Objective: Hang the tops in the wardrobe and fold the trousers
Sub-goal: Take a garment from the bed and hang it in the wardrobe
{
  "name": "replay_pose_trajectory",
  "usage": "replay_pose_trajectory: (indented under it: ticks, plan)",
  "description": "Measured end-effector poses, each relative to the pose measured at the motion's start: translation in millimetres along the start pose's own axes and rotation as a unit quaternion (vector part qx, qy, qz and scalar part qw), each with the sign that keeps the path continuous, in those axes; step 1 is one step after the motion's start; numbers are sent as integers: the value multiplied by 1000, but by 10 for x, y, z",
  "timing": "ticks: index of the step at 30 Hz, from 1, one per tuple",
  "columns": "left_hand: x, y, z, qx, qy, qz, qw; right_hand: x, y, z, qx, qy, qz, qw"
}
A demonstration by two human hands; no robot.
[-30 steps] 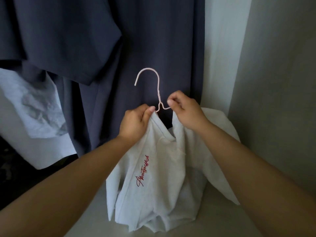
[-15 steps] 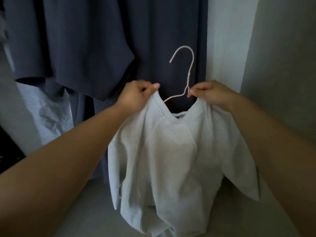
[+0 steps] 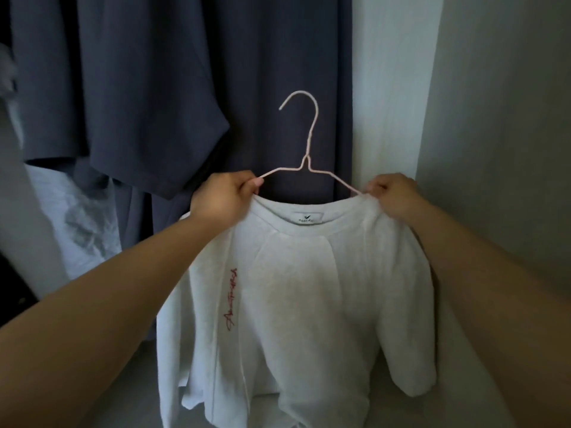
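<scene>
One white top, red script, on pink hanger, left hand and right hand pinching its shoulders

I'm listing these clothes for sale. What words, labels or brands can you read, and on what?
Neck label in the collar of the white top: a tick mark over small print, too blurred to read.
Red script down the top's front: cursive, too blurred to read.

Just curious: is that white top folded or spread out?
Spread out: the left hand and right hand stretch the white top wide across the pink hanger.
</scene>
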State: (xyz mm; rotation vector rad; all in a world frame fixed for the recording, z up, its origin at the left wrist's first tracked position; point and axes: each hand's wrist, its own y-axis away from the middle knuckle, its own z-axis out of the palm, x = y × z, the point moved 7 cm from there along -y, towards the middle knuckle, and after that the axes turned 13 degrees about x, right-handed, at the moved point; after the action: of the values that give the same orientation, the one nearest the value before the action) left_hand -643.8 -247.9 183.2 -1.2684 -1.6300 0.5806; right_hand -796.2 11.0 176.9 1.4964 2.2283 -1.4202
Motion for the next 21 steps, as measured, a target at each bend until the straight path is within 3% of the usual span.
replay_pose_trajectory:
  ticks: [2,4,7,11,15,18,21]
  plan:
    - [-48,11,-29,4,-4,-3,1000,217,38,-39,10,55,28,998]
    - [-82,12,-52,11,-11,-4,1000,199,116,-73,22,0,29,999]
    - [-75,31,-70,28,-13,11,999,15,255,-7,-33,-91,13,995]
    - [-31,137,-47,50,18,31,998,-20,262,65,-59,29,-41,997]
    - [64,232,102,42,41,41,997,125,349,31,-148,-46,54,986]
    - [97,214,352,21,32,21,999,290,452,-67,-220,-81,162,959]
    - [208,170,648,3,66,2,998,255,467,-335,-235,-80,230,941]
